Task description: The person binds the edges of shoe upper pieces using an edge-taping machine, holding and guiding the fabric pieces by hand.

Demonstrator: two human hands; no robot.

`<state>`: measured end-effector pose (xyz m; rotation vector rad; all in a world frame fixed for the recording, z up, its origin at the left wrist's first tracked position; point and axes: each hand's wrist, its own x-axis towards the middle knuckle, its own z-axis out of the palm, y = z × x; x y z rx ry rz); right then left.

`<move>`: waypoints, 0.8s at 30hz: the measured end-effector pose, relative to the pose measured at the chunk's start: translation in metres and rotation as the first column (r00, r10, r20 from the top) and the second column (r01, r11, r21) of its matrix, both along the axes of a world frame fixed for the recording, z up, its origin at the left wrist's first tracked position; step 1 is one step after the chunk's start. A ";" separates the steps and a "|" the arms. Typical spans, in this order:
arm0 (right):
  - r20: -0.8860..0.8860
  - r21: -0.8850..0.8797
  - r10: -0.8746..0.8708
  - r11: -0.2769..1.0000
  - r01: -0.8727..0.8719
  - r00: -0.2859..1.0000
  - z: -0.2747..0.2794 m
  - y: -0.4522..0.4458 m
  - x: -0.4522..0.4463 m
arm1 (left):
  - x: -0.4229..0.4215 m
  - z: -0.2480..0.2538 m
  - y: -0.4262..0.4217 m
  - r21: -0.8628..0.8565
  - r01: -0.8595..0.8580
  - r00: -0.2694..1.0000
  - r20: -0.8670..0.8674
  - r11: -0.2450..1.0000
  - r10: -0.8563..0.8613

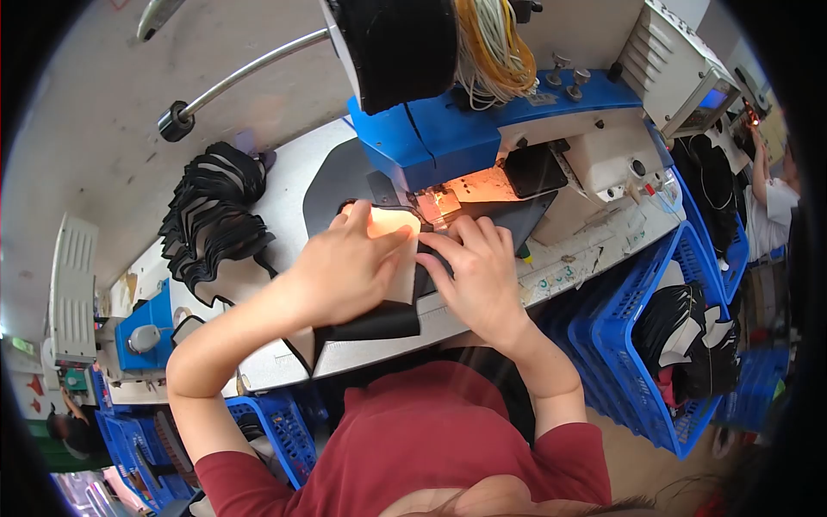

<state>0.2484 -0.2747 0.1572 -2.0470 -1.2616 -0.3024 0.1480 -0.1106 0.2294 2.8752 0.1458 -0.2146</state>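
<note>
A piece of fabric (401,286), white on its upper face with black parts along its edges, lies at the lit needle area of a sewing machine (426,142) with a blue head. My left hand (340,267) rests on top of the piece, its fingers spread and pressing it down. At the piece's right edge, my right hand (482,276) pinches it between thumb and forefinger, the other fingers curled. Part of the piece is hidden under my left hand. Black fabric (375,324) hangs toward the table's front edge below my left wrist.
A stack of black and white cut pieces (215,215) stands left on the white table (284,185). Blue baskets (603,336) with black pieces stand at the right. A phone-like black slab (536,171) lies on the machine bed. Other people sit farther off at both sides.
</note>
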 end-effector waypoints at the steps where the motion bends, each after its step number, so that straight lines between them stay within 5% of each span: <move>1: -0.016 -0.009 -0.006 1.000 0.006 1.000 0.001 0.000 0.000 | 0.004 0.002 0.008 -0.062 0.033 0.999 -0.029 0.998 -0.035; 2: -0.030 -0.017 -0.014 1.000 0.013 0.999 0.001 0.000 0.000 | 0.009 0.013 0.012 -0.081 0.027 0.994 -0.100 0.996 -0.035; 6: -0.071 -0.006 -0.038 0.999 0.037 0.997 -0.002 0.002 0.009 | 0.014 -0.029 0.032 -0.060 0.420 0.872 0.303 0.905 -0.385; 7: -0.082 -0.001 -0.046 0.999 0.046 0.996 -0.002 0.004 0.011 | 0.009 -0.032 0.025 -0.164 0.339 0.920 0.264 0.926 -0.290; 11: -0.106 -0.003 -0.106 0.994 0.106 0.989 -0.003 0.008 0.015 | 0.003 -0.043 0.008 -0.035 0.266 0.888 0.397 0.963 -0.231; 24: -0.084 -0.088 0.123 0.988 -0.130 0.989 0.001 0.011 0.038 | 0.009 -0.045 -0.003 -0.010 0.110 0.885 0.456 0.994 -0.093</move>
